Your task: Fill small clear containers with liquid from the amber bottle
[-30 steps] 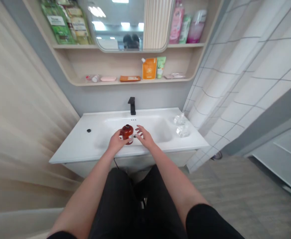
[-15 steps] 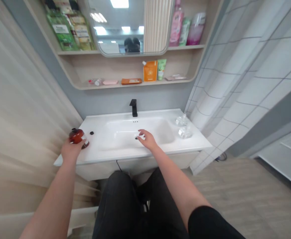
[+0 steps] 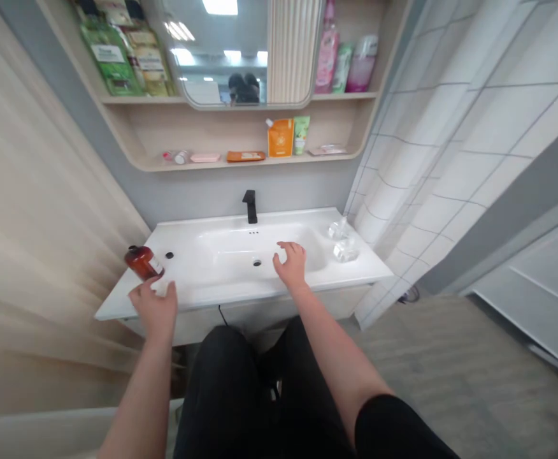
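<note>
- Here's the brown bottle (image 3: 143,262) at the left end of the white basin (image 3: 241,296), tipped over at a slant, cap end up and to the left, white label toward the hand.
- The left hand (image 3: 153,307) sits just below it, fingers spread wide open and holding nothing; they look just short of the bottle, with nothing steadying that tilt.
- Over to the right hand (image 3: 290,264), above the bowl, fingers loosely curled, empty.
- Between the hands, the round drain (image 3: 257,262); behind it, the black tap (image 3: 250,207).
- Right beside the bottle, a small black knob (image 3: 169,255) on the basin top.
- Far right, clear glass pieces (image 3: 343,242) on the basin's edge, well away from both hands.
- Up above, the orange pouch (image 3: 279,137) on the shelf (image 3: 202,167), under the mirror (image 3: 221,54).
</note>
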Demonstrator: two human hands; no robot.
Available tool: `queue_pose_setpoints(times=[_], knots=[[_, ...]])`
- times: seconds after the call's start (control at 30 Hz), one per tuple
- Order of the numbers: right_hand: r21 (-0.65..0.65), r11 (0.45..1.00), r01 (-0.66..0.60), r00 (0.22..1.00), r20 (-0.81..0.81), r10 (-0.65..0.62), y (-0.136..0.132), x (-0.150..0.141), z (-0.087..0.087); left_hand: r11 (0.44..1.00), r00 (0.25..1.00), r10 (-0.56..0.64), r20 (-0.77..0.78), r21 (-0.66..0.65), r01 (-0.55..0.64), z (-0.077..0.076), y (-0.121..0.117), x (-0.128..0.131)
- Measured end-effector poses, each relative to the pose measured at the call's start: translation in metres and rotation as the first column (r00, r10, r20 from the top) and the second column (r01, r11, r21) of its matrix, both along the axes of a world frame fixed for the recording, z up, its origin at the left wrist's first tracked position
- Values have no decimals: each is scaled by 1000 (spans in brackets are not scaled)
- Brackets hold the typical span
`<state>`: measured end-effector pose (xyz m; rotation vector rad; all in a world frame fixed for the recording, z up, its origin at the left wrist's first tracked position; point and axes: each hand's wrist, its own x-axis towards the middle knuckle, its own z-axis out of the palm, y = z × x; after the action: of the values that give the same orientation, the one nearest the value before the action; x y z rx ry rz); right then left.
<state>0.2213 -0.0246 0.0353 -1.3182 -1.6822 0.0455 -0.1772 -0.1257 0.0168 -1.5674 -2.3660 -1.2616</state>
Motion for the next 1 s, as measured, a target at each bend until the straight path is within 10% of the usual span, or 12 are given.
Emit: queue_pose_setpoints(times=[0.23, 0.4, 0.63, 1.0], knots=[[-6, 828, 560, 815, -171, -553, -11, 143, -1, 924, 909, -368, 198, -29, 380, -2, 40, 73], [-232, 829, 508, 804, -217, -553, 14, 210, -12, 866, 814, -454, 362, -34, 499, 4, 85, 88], [-399, 800, 448, 804, -211, -556, 34, 213, -23, 846, 692, -462, 554, 43, 531, -7, 92, 84], [-385, 767, 513, 778, -169, -605, 30, 210, -25, 864, 839, -424, 342, -125, 488, -5, 89, 83]])
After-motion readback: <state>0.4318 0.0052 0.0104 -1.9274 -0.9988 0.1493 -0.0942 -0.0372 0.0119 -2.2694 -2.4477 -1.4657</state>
